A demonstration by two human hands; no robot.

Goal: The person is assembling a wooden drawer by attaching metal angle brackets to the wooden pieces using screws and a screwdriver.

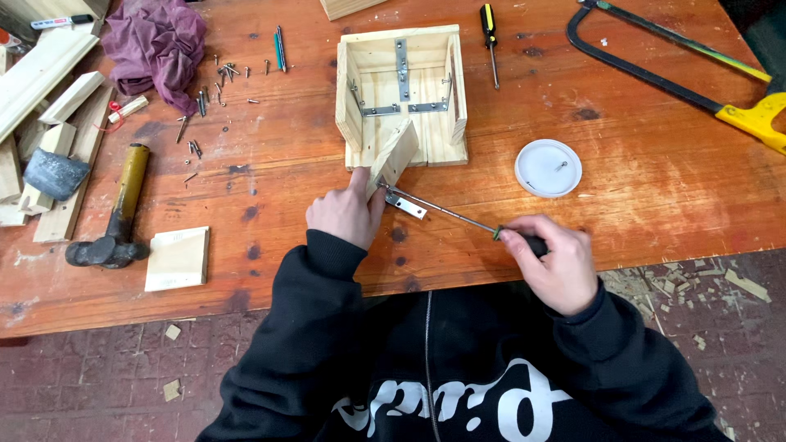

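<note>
A worn orange-brown wooden workbench stands over a dark red brick floor littered with chips. Mid-bench sits an open pale wooden box. The left hand pinches a small tilted wooden block at the box's near edge; the right hand grips a long slim screwdriver, its tip at a metal bracket.

A woodworking shop, judging by a scarred orange wooden bench carrying a hacksaw at 2 o'clock, a hammer at 9, loose screws and timber offcuts at 10 to 11, with wood chips littering the brick floor.
</note>
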